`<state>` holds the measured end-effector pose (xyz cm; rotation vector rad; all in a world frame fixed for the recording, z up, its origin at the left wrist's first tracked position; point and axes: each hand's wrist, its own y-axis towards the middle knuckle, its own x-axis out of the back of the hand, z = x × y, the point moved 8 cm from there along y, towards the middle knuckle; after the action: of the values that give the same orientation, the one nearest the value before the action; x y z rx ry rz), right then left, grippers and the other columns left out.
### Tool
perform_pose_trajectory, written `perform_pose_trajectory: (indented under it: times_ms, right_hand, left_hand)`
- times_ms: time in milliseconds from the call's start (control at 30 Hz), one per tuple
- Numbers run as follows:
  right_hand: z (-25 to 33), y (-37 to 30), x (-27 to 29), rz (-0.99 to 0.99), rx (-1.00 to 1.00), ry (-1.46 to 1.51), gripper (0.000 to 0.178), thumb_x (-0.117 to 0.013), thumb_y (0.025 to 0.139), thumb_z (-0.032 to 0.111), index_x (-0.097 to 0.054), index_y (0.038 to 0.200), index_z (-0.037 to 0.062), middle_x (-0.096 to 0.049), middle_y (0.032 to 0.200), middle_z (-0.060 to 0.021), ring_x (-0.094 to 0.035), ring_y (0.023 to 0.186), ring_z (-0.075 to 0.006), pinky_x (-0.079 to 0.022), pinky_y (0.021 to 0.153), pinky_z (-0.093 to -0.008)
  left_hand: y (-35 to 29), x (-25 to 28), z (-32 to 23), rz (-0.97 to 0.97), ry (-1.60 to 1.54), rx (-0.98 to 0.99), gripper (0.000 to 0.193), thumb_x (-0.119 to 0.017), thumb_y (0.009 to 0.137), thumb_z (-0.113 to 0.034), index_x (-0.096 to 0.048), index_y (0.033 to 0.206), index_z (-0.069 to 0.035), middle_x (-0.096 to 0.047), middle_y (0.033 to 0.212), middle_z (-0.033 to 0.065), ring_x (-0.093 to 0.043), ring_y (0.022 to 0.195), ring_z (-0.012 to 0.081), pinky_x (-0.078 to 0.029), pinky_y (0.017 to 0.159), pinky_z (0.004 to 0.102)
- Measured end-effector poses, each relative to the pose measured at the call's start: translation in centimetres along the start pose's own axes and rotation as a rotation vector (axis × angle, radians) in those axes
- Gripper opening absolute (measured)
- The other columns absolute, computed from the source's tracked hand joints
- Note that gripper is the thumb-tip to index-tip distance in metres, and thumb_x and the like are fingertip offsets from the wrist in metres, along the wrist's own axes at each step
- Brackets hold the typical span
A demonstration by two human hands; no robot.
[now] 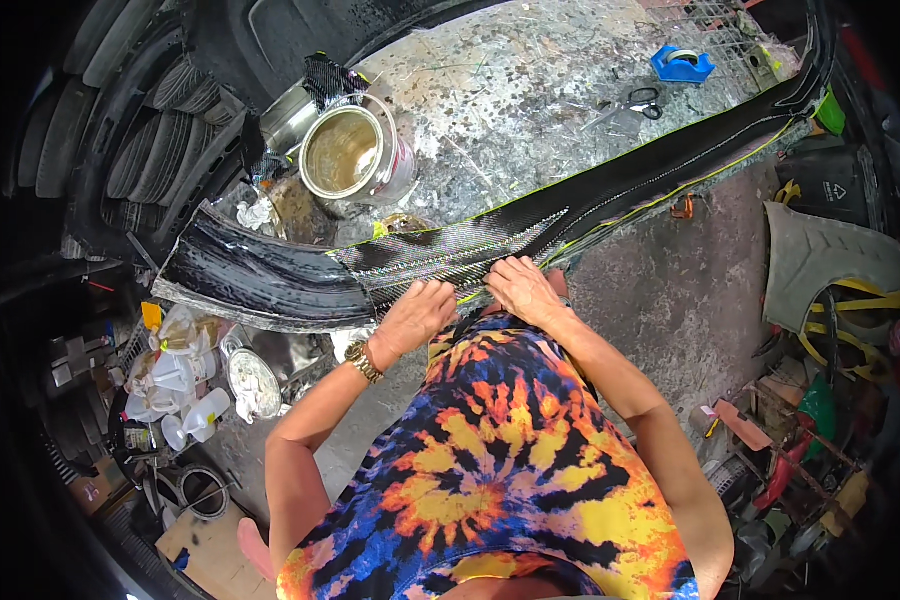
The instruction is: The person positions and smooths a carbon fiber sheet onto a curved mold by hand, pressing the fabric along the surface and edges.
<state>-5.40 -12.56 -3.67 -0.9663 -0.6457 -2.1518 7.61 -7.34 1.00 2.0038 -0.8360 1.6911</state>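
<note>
A gold-toned watch (365, 362) circles the left wrist. Just beyond, the left hand (413, 318) and right hand (526, 292) sit side by side at the near edge of a black woven sheet (450, 254), fingers bent and bunched; whether they pinch that edge I cannot tell. The sheet stretches off to the upper right along the worktop (530, 80), its left end meeting a glossy, curved black part (270, 272). Farther back stand an open tin (348, 152), scissors lying open (642, 104) and a blue holder (682, 66).
</note>
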Motion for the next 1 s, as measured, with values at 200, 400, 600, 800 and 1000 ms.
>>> perform_pose_trajectory:
  times_ms: [200,400,600,800,1000]
  right_hand:
    - [1.1,0.5,-0.4,0.024,0.109,-0.03,0.009,-0.063,0.086,0.016,-0.062,0.091,0.0078,-0.055,0.091,-0.0055,-0.056,0.094,-0.0223,-0.042,0.082,-0.0359]
    - [1.4,0.7,-1.1,0.054,0.143,-0.057,0.012,-0.062,0.086,0.015,-0.064,0.094,0.0072,-0.057,0.095,-0.0047,-0.056,0.096,-0.022,-0.043,0.084,-0.0357]
    - [1.6,0.2,-0.9,0.048,0.147,-0.046,0.018,-0.06,0.09,0.017,-0.064,0.104,0.0067,-0.057,0.097,-0.0041,-0.055,0.097,-0.0221,-0.042,0.087,-0.0364]
    - [1.7,0.5,-1.3,0.085,0.172,-0.045,0.02,-0.06,0.092,0.018,-0.064,0.107,0.0065,-0.057,0.098,-0.0043,-0.055,0.097,-0.0217,-0.042,0.086,-0.0362]
    - [1.7,0.5,-1.0,0.11,0.162,-0.08,0.023,-0.059,0.092,0.019,-0.064,0.11,0.0058,-0.058,0.099,-0.0042,-0.055,0.099,-0.0205,-0.042,0.087,-0.0349]
  left_hand:
    - [-0.7,-0.9,0.7,-0.092,0.009,0.016,0.007,-0.059,0.082,-0.014,-0.058,0.085,-0.008,-0.046,0.089,0.0048,-0.049,0.087,0.0203,-0.04,0.078,0.0334]
    - [-1.2,-1.6,1.0,-0.038,0.029,0.063,0.009,-0.058,0.084,-0.013,-0.058,0.091,-0.008,-0.047,0.089,0.0046,-0.05,0.088,0.0202,-0.04,0.077,0.0341]
    - [-2.6,-1.8,1.0,-0.007,0.049,0.111,0.022,-0.057,0.085,-0.014,-0.061,0.104,-0.005,-0.054,0.099,0.0042,-0.053,0.093,0.0193,-0.042,0.08,0.0341]
    - [-7.2,-0.4,2.1,-0.055,0.142,0.177,0.037,-0.059,0.083,-0.015,-0.059,0.118,-0.003,-0.056,0.109,0.0049,-0.054,0.101,0.019,-0.043,0.085,0.0334]
    - [-8.9,-0.6,3.8,0.019,0.14,0.245,0.041,-0.059,0.085,-0.014,-0.06,0.124,-0.004,-0.059,0.12,0.0065,-0.056,0.107,0.0205,-0.042,0.087,0.0364]
